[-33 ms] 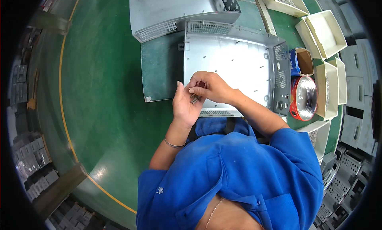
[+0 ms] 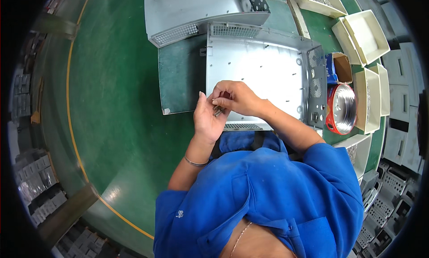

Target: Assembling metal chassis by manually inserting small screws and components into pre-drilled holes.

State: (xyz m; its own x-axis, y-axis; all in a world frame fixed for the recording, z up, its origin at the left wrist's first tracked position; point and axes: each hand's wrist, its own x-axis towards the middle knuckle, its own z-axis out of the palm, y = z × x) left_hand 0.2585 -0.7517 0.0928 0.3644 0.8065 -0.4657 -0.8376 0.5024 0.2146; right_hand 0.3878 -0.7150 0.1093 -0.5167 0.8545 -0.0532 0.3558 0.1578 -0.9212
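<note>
Several small metal pieces (image 2: 218, 111), too small to name exactly, lie in the cupped palm of my left hand (image 2: 208, 119), its thumb pointing up. Over that palm, my right hand (image 2: 236, 97) bends down with thumb and forefinger pinched together; what they grip, if anything, is hidden. Both hands are above the near left corner of a shallow sheet-metal case (image 2: 254, 86). Short studs stand up from its floor, and its side walls have perforated panels.
Another metal case (image 2: 203, 10) stands farther off on the green table (image 2: 181, 79). To the right are a round red tin (image 2: 331, 110), a blue cardboard box (image 2: 331, 69) and several cream bins, including a cream bin (image 2: 371, 37). Grey perforated parts (image 2: 388, 202) are stacked at the lower right.
</note>
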